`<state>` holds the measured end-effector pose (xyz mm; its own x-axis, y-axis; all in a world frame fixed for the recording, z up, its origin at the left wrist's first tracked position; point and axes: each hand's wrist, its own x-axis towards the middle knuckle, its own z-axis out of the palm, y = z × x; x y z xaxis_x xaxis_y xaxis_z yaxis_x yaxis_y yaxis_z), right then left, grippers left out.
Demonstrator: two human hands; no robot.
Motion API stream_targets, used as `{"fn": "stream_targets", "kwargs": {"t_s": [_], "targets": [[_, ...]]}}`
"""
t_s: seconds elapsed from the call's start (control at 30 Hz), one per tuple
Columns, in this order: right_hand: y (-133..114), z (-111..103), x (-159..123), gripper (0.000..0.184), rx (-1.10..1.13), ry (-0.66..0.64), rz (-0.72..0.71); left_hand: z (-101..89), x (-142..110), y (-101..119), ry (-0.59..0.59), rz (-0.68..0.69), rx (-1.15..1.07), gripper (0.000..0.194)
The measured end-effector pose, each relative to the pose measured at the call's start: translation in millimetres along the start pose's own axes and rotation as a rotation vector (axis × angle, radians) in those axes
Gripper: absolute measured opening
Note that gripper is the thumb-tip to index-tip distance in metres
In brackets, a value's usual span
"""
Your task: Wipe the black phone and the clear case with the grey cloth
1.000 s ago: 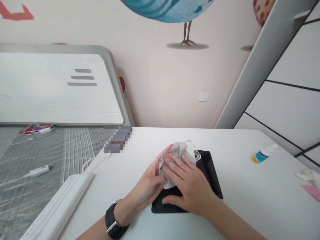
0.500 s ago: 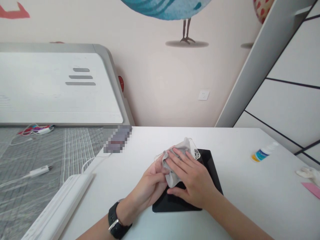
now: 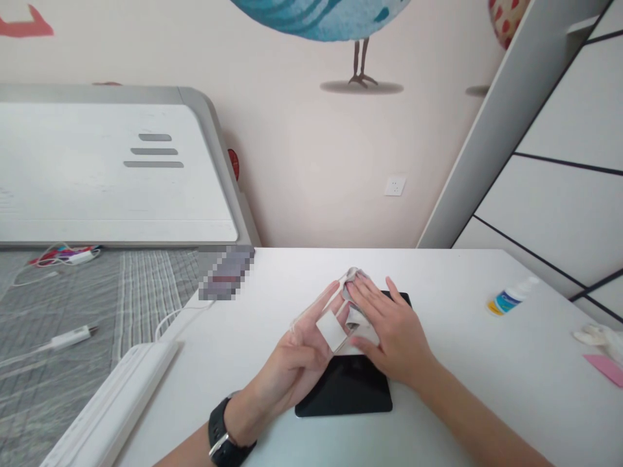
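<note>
Over the table's middle, my left hand [image 3: 298, 355] is palm up with a white square block [image 3: 331, 331] resting at its fingers. A thin white cord [image 3: 311, 312] runs along those fingers. My right hand [image 3: 392, 331] presses a grey cloth [image 3: 351, 275] against the left fingertips, its own fingers closed over it. A pale piece shows between the two palms; I cannot tell whether it is cloth or part of the block. Beneath both hands lies a black flat tablet-like slab [image 3: 348, 389], its upper part mostly hidden.
A white bottle with a blue and yellow label [image 3: 509, 298] lies at the right, near a pink sheet [image 3: 603, 368] and crumpled white cloth [image 3: 601, 337]. To the left are a long white box [image 3: 117, 395], a pixelated phone-like item [image 3: 226, 272] and a cable plug [image 3: 73, 336] on the bed.
The grey cloth has bunched up toward the fingertips, uncovering the white block. My left hand has opened out somewhat, and my right hand has shifted slightly right.
</note>
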<state>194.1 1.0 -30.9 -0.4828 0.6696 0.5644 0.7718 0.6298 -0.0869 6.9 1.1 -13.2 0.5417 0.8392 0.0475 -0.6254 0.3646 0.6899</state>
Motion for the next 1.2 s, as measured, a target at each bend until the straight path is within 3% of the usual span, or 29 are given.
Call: {"fn": "stream_targets", "kwargs": {"t_s": [0.1, 0.2, 0.3, 0.4, 0.5, 0.57, 0.67, 0.77, 0.87, 0.93, 1.07, 1.13, 1.2], "targets": [[-17.1, 2.1, -1.9, 0.100, 0.052, 0.026, -0.112, 1.5, -2.1, 2.9, 0.021, -0.035, -0.011, 0.084], [-26.1, 1.1, 1.2, 0.090, 0.052, -0.029, -0.261, -1.8, -4.1, 5.3, 0.033, -0.005, -0.032, 0.056], [-18.7, -1.4, 4.4, 0.081, -0.020, -0.034, -0.157, -4.9, -1.3, 3.8, 0.003, 0.030, -0.065, 0.048], [-21.9, 2.8, 3.3, 0.088, -0.021, 0.010, -0.056, -5.8, 4.1, -2.0, 0.051, 0.021, -0.094, 0.047], [-31.2, 9.3, 3.5, 0.095, 0.065, 0.011, -0.175, -4.7, 7.3, -4.9, 0.151, -0.019, -0.124, 0.049], [-27.6, 8.9, 6.1, 0.090, 0.051, -0.037, -0.220, -2.7, 7.8, -3.4, 0.169, -0.018, -0.146, 0.050], [-15.4, 4.4, 8.7, 0.079, -0.041, -0.041, -0.085, 0.7, 8.3, -1.0, 0.142, 0.005, -0.120, 0.048], [-21.7, 6.9, 7.0, 0.083, -0.059, 0.024, 0.022, 0.3, 9.3, -4.1, 0.161, 0.014, -0.104, 0.049], [-35.3, 13.9, 5.8, 0.091, 0.030, 0.001, -0.129, -2.8, 9.9, -8.7, 0.226, 0.020, -0.149, 0.051], [-30.2, 14.2, 7.2, 0.085, 0.045, -0.050, -0.211, -2.6, 9.6, -9.0, 0.226, 0.028, -0.176, 0.054], [-0.7, 7.2, 8.6, 0.072, -0.070, -0.026, -0.006, 4.5, 8.6, -5.9, 0.156, 0.043, -0.147, 0.060], [-2.9, 7.9, 6.7, 0.080, -0.068, 0.009, 0.047, 7.1, 8.2, -6.1, 0.152, 0.042, -0.132, 0.062], [-20.2, 11.7, 4.7, 0.097, 0.004, 0.024, -0.020, 7.2, 7.8, -7.2, 0.173, 0.010, -0.109, 0.064]]}}
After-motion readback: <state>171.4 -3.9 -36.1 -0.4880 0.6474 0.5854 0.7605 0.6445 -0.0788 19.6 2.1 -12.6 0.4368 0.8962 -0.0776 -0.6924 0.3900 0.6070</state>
